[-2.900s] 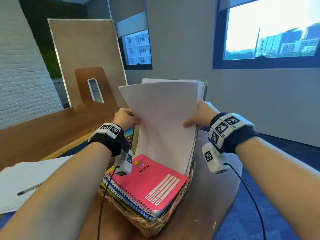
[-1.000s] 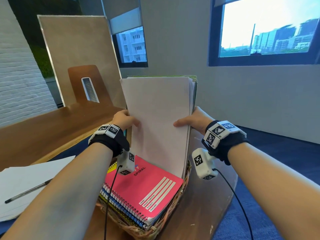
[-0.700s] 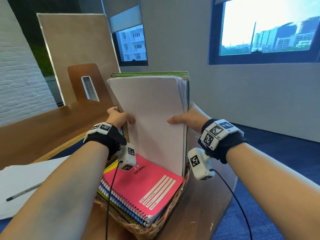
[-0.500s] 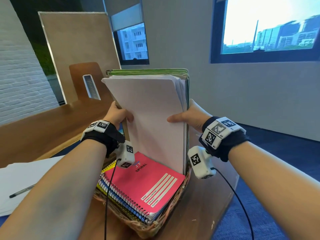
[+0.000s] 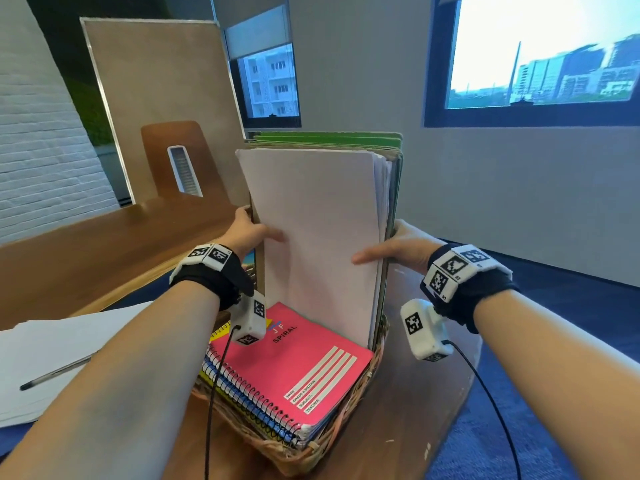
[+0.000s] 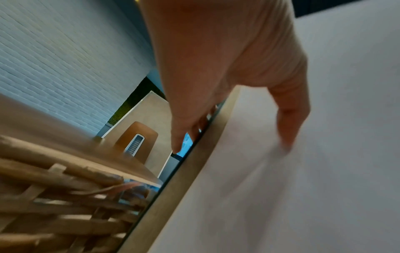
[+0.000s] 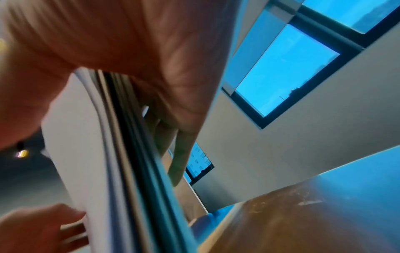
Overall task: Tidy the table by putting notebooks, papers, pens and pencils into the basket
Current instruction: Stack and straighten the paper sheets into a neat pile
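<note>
We had both hands on the upright paper stack [image 5: 311, 244] at the far end of the wicker basket [image 5: 304, 455]: left hand [image 5: 247, 233] pinching its left edge, right hand [image 5: 398, 249] its right edge. Pink spiral notebook [image 5: 294, 368] lay flat in the basket; loose sheets [image 5: 45, 355] and a pen [image 5: 55, 372] sat on the worktop [image 5: 415, 403] to the left.

Papers [image 5: 318, 237] upright in basket [image 5: 298, 455] behind notebook [image 5: 294, 372], pen [image 5: 55, 374] left

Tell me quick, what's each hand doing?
Left hand: holding the paper stack by its left edge.
Right hand: holding the stack by its right edge.
</note>
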{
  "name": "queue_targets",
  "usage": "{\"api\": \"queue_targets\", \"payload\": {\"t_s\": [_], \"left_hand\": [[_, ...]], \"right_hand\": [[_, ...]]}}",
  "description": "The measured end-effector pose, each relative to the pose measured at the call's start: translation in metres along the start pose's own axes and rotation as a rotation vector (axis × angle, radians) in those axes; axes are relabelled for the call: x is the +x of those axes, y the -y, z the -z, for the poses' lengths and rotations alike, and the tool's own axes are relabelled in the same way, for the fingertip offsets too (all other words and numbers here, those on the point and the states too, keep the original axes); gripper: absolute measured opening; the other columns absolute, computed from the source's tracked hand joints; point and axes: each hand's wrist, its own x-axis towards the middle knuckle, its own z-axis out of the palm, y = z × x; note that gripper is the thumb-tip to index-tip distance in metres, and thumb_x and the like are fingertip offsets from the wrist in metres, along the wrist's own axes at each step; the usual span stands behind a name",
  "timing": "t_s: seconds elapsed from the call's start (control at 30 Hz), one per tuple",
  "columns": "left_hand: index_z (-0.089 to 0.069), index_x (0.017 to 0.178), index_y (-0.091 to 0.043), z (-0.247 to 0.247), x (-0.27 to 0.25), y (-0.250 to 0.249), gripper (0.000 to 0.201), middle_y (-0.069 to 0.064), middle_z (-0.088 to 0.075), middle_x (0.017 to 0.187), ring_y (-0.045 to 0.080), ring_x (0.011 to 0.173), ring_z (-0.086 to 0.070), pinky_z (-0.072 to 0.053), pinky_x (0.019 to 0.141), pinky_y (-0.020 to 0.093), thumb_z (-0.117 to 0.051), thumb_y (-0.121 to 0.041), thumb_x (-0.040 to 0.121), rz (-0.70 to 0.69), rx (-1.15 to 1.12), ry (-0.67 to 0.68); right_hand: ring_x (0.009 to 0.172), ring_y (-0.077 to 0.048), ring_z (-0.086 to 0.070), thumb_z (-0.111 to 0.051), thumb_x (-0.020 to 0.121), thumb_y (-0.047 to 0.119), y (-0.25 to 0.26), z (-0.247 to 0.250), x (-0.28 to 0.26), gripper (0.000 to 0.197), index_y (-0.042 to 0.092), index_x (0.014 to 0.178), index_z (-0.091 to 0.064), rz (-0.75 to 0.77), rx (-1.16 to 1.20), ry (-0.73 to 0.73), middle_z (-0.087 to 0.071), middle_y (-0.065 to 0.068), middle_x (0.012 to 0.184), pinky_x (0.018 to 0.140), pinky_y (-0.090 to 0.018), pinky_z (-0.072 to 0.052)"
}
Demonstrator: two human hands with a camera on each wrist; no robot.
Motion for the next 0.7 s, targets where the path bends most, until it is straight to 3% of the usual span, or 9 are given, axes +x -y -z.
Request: {"api": "queue_targets", "payload": {"t_s": [0.07,0.17,0.23,0.33,0.43,0.5,0.63,0.7], "left_hand": [[-0.023,0.145,-0.013,0.001,0.002,-0.007,0.095,0.002,-0.048,0.130,0.021,0.115,-0.046,-0.034,0.095,0.035,-0.081,-0.015,0.070,-0.030,-0.065,0.013],[-0.027,0.145,-0.019,0.001,-0.001,-0.021,0.101,0.002,-0.041,0.143,0.024,0.129,-0.040,-0.029,0.108,0.044,-0.081,-0.048,0.064,-0.073,-0.086,0.012],[-0.028,0.144,-0.021,0.000,-0.001,-0.027,0.105,0.004,-0.038,0.147,0.026,0.133,-0.037,-0.027,0.111,0.050,-0.080,-0.056,0.060,-0.083,-0.093,-0.007],[-0.027,0.146,-0.016,-0.006,0.006,-0.025,0.094,0.006,-0.038,0.146,0.026,0.131,-0.039,-0.031,0.104,0.042,-0.076,-0.047,0.072,-0.084,-0.043,-0.058],[-0.026,0.147,-0.016,-0.012,0.007,-0.022,0.093,0.005,-0.038,0.147,0.024,0.130,-0.041,-0.035,0.095,0.036,-0.076,-0.046,0.074,-0.114,0.018,-0.098],[-0.028,0.146,-0.019,-0.014,0.006,-0.023,0.090,0.005,-0.038,0.147,0.024,0.130,-0.042,-0.038,0.102,0.038,-0.076,-0.044,0.074,-0.181,0.036,-0.145],[-0.043,0.138,-0.021,-0.019,0.005,-0.032,0.065,0.002,-0.047,0.139,0.020,0.125,-0.046,-0.040,0.106,0.039,-0.069,-0.040,0.082,-0.332,-0.018,-0.248],[-0.048,0.135,-0.018,-0.023,0.006,-0.035,0.055,0.003,-0.052,0.135,0.020,0.123,-0.049,-0.040,0.107,0.041,-0.066,-0.034,0.086,-0.317,-0.054,-0.243]], "right_hand": [[0.108,-0.025,-0.061,-0.092,0.035,0.035,0.006,0.008,0.002,0.094,0.014,0.113,-0.046,-0.004,0.144,-0.094,-0.060,-0.010,0.118,0.096,-0.045,-0.049],[0.111,-0.032,-0.060,-0.093,0.035,0.044,0.013,0.015,0.009,0.119,0.010,0.136,-0.039,0.046,0.349,-0.176,-0.056,-0.014,0.128,0.095,-0.051,-0.048],[0.104,-0.033,-0.064,-0.089,0.048,0.039,0.021,0.013,0.007,0.093,0.010,0.129,-0.051,0.067,0.426,-0.191,-0.064,-0.016,0.118,0.090,-0.048,-0.051],[0.094,-0.030,-0.068,-0.081,0.068,0.020,0.023,0.008,0.003,0.047,0.009,0.109,-0.059,0.078,0.406,-0.203,-0.070,-0.013,0.100,0.088,-0.047,-0.053],[0.096,-0.029,-0.067,-0.077,0.073,0.016,0.016,0.003,0.007,0.053,0.004,0.119,-0.053,0.066,0.313,-0.222,-0.068,-0.015,0.106,0.089,-0.047,-0.053],[0.096,-0.028,-0.067,-0.076,0.075,0.017,0.013,0.004,0.009,0.052,0.003,0.120,-0.053,0.071,0.292,-0.217,-0.068,-0.014,0.106,0.089,-0.045,-0.053],[0.092,-0.024,-0.068,-0.076,0.073,0.020,0.018,0.007,0.006,0.035,0.013,0.101,-0.057,0.115,0.313,-0.213,-0.069,-0.009,0.099,0.082,-0.037,-0.055],[0.090,-0.022,-0.068,-0.076,0.075,0.020,0.019,0.007,0.009,0.040,0.010,0.109,-0.058,0.138,0.327,-0.250,-0.069,-0.009,0.102,0.079,-0.035,-0.056]]}}
